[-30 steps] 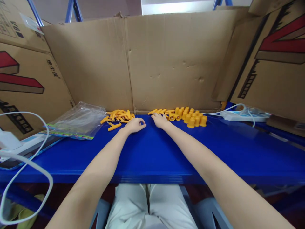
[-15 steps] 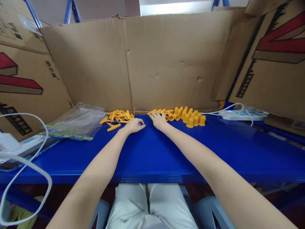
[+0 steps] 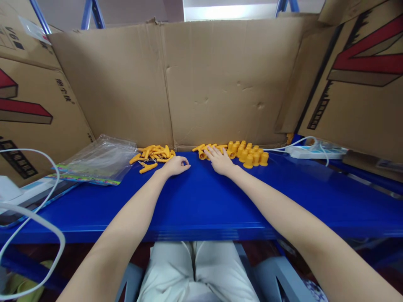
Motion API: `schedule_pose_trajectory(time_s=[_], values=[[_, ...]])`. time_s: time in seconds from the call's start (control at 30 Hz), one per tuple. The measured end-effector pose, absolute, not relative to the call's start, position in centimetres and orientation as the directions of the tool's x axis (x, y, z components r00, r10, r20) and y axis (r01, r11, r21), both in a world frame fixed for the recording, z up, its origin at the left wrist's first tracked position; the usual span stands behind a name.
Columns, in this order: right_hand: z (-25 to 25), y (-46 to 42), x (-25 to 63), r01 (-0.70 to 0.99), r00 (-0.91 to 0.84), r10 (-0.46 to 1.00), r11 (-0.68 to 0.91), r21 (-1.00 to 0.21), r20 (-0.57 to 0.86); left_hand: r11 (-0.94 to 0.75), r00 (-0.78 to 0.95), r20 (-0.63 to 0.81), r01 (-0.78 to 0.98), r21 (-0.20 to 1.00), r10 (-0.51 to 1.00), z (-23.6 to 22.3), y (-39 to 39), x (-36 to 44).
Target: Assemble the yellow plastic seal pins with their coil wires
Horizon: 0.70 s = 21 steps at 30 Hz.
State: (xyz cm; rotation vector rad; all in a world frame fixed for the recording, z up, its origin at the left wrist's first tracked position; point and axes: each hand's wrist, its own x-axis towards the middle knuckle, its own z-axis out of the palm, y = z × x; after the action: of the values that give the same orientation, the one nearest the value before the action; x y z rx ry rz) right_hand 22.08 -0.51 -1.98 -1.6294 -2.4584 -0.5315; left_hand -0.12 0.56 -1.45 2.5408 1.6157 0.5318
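My right hand (image 3: 221, 162) lies palm down with its fingers spread over a row of orange handle-like pieces (image 3: 198, 147) and small cups on their sides. One tipped cup (image 3: 202, 155) shows its open mouth just left of the fingers. Right of this hand, several yellow-orange cups (image 3: 255, 158) stand upside down in rows. My left hand (image 3: 176, 166) rests on its side on the table, fingers loosely curled with a gap to the thumb; nothing shows in it. Beside it is a pile of orange handles (image 3: 154, 153) with short metal chains.
Clear plastic bags (image 3: 97, 161) lie on the blue table (image 3: 195, 201) at the left. A cardboard wall (image 3: 226, 84) stands along the back. White power strips (image 3: 315, 152) sit at both sides, and a white cable (image 3: 59, 230) loops at the left.
My right hand has slid to the right along the row with its fingers spread, uncovering a tipped cup at its left. My left hand stays in nearly the same place.
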Motion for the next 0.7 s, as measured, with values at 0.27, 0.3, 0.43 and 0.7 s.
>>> schedule_pose_trajectory(time_s=[0.27,0.3,0.43,0.7], values=[[4.1,-2.2,26.7,0.994,0.049,0.971,-0.071,0.087,0.234,-0.431,0.378,0.231,0.864,0.26,0.897,-1.4,0.4,-0.1],[4.6,-2.4,27.1,0.989,0.103,0.969,-0.124,0.085,0.225,-0.432,0.38,0.226,0.864,0.26,0.897,-1.3,0.4,-0.1],[5.2,-2.2,28.5,0.961,0.25,0.945,-0.269,0.067,0.209,-0.434,0.385,0.219,0.862,0.261,0.897,-1.1,0.1,0.0],[3.1,-0.4,29.8,0.967,0.253,0.957,-0.253,-0.023,0.141,-0.439,0.384,0.237,0.86,0.262,0.893,-1.1,0.2,0.0]])
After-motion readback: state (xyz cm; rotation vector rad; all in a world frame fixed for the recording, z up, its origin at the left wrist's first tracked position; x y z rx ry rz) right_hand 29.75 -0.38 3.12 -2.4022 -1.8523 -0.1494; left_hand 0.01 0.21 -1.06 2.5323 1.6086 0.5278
